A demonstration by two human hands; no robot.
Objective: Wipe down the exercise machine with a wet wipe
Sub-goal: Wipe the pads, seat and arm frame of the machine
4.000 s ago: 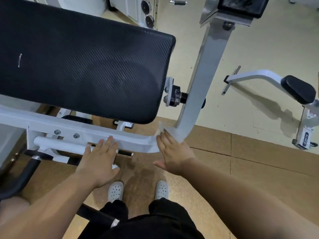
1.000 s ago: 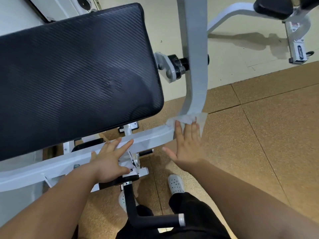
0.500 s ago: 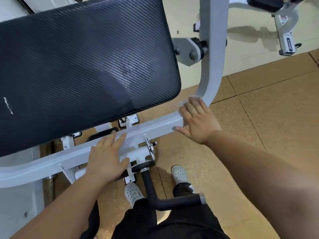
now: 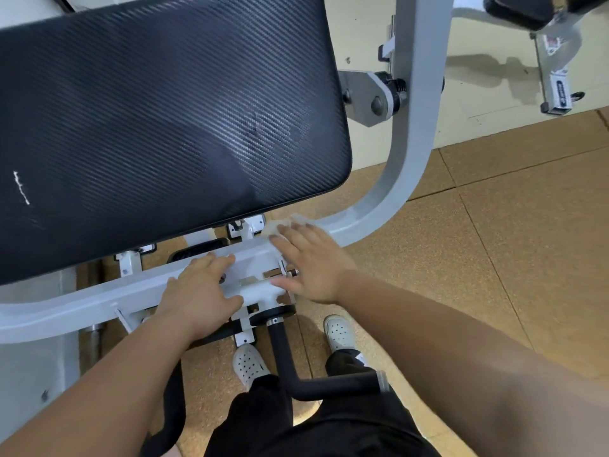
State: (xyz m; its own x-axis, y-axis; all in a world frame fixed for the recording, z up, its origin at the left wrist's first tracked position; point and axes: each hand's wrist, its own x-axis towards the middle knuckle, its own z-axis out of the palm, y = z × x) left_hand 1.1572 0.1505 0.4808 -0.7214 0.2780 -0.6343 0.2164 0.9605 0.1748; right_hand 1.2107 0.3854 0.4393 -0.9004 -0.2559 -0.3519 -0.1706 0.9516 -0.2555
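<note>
Hands of a person lie palm-down on the white-painted steel frame [image 4: 99, 303] of an exercise machine, seen from above. The right hand [image 4: 313, 262] is flat with its fingers straight and close together. It presses a thin, crumpled white wet wipe [image 4: 286, 223] against the frame, gripping nothing. The wipe shows only past the fingertips. It lies where the straight bar starts to curve up into the upright post, just below the near right corner of the big black woven-texture seat pad [image 4: 164, 110]. The right thumb spreads out to the left, beside a small metal pin [image 4: 292, 272] on the frame's bracket.

The left hand [image 4: 201, 295] rests on the same bar, just to the left of the right hand and not touching it. Its fingers are relaxed over the top of the bar and its thumb reaches out along the bracket; it holds nothing.

Below the bracket a bent black foam-covered handle [image 4: 329, 387] with a grey end cap juts toward the person, between the legs in black trousers. Two white perforated clogs [image 4: 248, 364] stand on the brown cork-like floor tiles [image 4: 510, 258]. Beyond the tiles the floor is cream, and a second white machine with a black pad [image 4: 517, 9] stands at the top right.
</note>
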